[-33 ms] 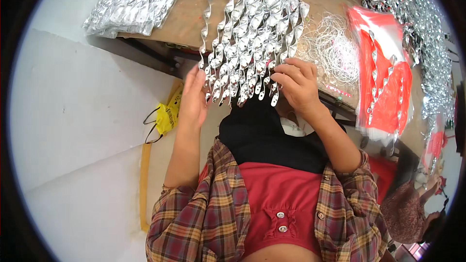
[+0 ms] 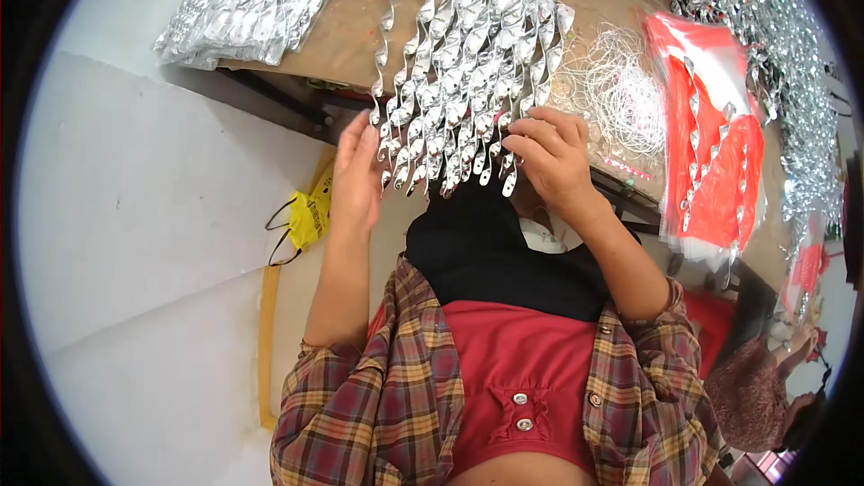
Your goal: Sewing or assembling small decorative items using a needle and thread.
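A batch of twisted silver foil strips [image 2: 468,63] lies side by side on the brown table, their lower ends hanging past its near edge. My left hand [image 2: 358,175] is at the left side of the batch, thumb and forefinger closed at the lower end of the outermost strip [image 2: 382,49], which lies a little apart. At the lower right of the batch, my right hand [image 2: 558,157] has its fingers curled against the strips; its thumb is mostly hidden. Thin clear threads show at the strips' upper ends.
Bagged silver strips [image 2: 261,4] lie at the table's far left corner. To the right are a tangle of white thread [image 2: 625,90], red-and-clear plastic bags [image 2: 711,144] with strips on top, and a heap of silver tinsel [image 2: 801,81]. A yellow bag [image 2: 309,216] hangs at left; another person [image 2: 751,391] is at lower right.
My left hand has shifted very slightly, its forefinger rising toward the end of the outermost strip. My right hand and the batch look the same.
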Available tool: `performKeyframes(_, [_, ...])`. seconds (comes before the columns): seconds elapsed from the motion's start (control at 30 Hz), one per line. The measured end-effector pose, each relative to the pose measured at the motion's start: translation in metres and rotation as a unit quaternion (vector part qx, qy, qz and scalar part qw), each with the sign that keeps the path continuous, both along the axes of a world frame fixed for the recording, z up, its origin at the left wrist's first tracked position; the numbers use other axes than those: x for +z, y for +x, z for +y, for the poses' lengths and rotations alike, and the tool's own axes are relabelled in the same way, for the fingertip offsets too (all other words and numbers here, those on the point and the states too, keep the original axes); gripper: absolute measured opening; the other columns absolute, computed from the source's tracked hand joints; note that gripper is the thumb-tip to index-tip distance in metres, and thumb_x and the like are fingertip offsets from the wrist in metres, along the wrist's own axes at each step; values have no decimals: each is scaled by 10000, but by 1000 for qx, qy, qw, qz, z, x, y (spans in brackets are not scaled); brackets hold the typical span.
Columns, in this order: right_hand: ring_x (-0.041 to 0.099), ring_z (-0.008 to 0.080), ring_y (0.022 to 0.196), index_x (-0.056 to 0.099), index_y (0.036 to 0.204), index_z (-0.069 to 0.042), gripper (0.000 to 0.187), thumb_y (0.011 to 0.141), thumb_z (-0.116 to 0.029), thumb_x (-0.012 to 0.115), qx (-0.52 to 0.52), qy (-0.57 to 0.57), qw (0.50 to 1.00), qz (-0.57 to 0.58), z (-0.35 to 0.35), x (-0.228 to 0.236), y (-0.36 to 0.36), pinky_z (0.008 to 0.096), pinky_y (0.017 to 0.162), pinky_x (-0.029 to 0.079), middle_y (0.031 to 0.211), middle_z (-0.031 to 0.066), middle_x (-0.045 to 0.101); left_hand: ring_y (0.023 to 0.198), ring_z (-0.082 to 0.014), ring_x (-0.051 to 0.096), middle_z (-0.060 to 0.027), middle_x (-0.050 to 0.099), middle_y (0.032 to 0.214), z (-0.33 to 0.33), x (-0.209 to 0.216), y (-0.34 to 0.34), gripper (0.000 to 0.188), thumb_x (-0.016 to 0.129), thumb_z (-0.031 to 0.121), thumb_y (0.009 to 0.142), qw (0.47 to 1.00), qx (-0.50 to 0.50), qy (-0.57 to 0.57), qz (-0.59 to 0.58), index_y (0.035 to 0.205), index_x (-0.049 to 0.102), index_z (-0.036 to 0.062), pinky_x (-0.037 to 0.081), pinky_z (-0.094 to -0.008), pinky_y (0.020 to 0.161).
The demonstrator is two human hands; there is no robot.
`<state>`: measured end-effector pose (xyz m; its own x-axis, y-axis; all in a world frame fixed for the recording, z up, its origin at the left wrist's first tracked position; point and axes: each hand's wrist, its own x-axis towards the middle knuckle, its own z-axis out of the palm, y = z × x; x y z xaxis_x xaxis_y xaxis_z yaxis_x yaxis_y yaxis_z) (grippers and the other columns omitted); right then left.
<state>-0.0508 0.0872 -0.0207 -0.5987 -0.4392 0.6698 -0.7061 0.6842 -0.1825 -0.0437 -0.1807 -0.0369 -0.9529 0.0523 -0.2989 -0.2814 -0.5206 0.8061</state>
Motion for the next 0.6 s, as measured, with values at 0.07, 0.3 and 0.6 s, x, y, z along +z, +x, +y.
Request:
performKeyframes(0.07, [542,240,992,617,885,-125,337,580,18,631,0,8,1000,-8,2,3,0,351,824,373,992,-5,611,974,-115,564,-47,586,1109,-3,2,-10,352,503,161,930,991,47,-127,9,1254,466,31,460,-261,820])
performKeyframes(0.3, [516,239,1030,641,899,-137,300,636,2,608,15,38,996,-80,4,26,8,360,836,366,1054,10,593,960,-90,546,-60,600,1091,-7,2,-18,359,530,122,912,984,40,-158,72,1246,495,-4,433,-245,849])
performKeyframes(0.6, [518,253,1006,664,931,-182,302,682,-41,566,13,65,995,-71,-16,31,-9,374,849,365,1071,29,581,975,-117,540,-88,571,1137,-3,12,-23,433,542,138,909,981,8,-184,57,1295,430,-23,427,-250,865])
